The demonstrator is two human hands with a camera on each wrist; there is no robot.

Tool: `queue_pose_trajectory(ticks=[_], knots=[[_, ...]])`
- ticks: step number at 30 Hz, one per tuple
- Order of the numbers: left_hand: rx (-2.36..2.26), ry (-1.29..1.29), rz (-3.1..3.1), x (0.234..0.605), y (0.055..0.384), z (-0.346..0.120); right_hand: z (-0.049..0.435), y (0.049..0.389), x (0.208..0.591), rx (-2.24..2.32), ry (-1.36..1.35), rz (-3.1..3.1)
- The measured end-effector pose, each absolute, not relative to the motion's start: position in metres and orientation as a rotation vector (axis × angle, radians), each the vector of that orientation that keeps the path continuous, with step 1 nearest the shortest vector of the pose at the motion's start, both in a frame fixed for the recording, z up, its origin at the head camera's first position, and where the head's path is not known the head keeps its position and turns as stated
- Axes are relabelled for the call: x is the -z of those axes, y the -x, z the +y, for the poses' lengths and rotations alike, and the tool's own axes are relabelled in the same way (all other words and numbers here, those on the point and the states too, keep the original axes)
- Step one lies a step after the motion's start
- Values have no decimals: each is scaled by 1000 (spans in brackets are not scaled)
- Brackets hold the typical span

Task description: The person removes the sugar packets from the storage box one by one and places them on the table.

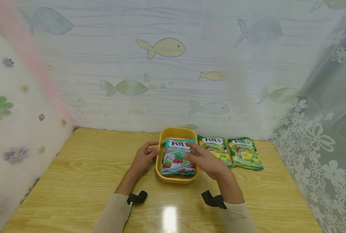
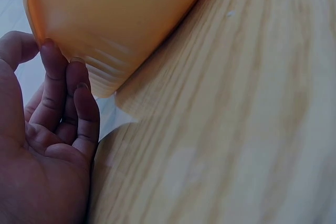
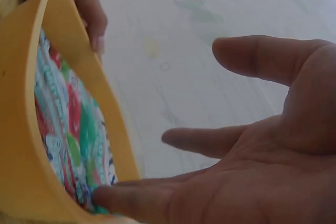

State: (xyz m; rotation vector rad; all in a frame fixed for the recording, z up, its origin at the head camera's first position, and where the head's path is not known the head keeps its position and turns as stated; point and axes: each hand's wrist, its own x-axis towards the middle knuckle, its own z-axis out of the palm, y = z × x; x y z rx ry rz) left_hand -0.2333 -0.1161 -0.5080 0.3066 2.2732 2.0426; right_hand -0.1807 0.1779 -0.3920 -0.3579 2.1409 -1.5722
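Observation:
A yellow plastic tub (image 1: 177,180) stands on the table, with a teal candy bag (image 1: 173,158) marked FOX'S Mint Blossom lying face up inside. My left hand (image 1: 143,158) pinches the tub's left rim; in the left wrist view its thumb and forefinger meet at the edge, the other fingers bent beside the wall. Over the tub's right side reaches my right hand (image 1: 207,161), fingers spread and thumb apart. In the right wrist view one fingertip (image 3: 105,198) is right at the bag's end, and nothing lies in the palm.
Two green FOX'S Spring Tea bags, one nearer (image 1: 216,149) and one farther right (image 1: 245,153), lie right of the tub. Behind the wooden table (image 1: 88,168) hangs a fish-patterned backdrop (image 1: 161,106). A lace curtain (image 1: 318,168) borders the right side.

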Motion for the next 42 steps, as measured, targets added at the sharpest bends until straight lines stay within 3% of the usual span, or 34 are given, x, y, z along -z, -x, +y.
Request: queue_pose_trajectory(ticks=[16,42], knots=[[-2035,-289,2289,506,233,-114,148,183,395,1620,150,2102],[-2029,-330,2292,504,234,-115,126,190,414,1652,61,2338]])
